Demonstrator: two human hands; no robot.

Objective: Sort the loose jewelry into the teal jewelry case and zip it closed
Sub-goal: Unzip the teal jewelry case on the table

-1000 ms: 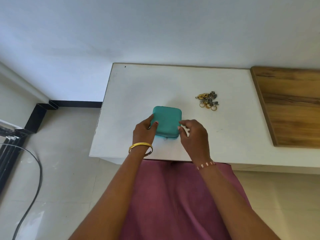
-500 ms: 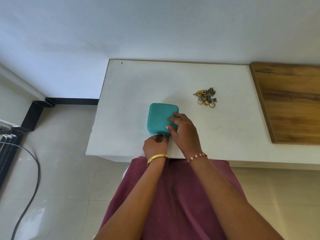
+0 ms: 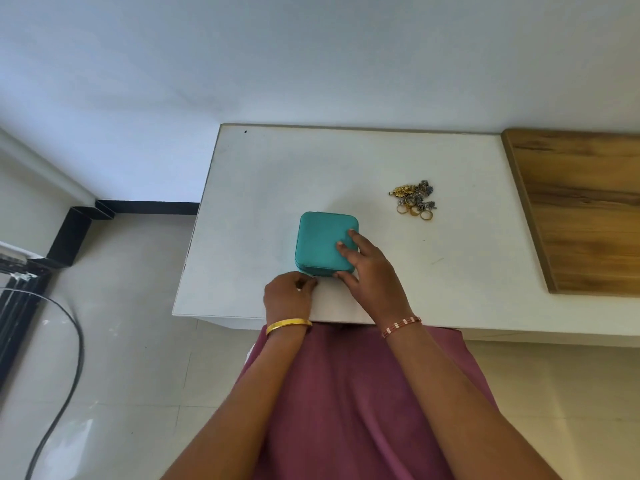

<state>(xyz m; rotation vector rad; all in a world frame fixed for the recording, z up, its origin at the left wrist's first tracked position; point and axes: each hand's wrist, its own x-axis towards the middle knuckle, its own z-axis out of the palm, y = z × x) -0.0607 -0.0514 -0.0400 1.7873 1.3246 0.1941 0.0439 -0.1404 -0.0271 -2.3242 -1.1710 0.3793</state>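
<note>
Teal jewelry case point(image 3: 320, 242) pinned under right hand point(image 3: 370, 271); left hand point(image 3: 289, 294) pinches near its front edge, zipper pull probably. Case may skid off.

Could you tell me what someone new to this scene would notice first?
The teal jewelry case, lid down, stands out near the front edge of the white table. The right hand rests on its lid and the left hand pinches at its front edge. Farther back and to the right lies a small heap of loose jewelry, gold rings among it.
</note>
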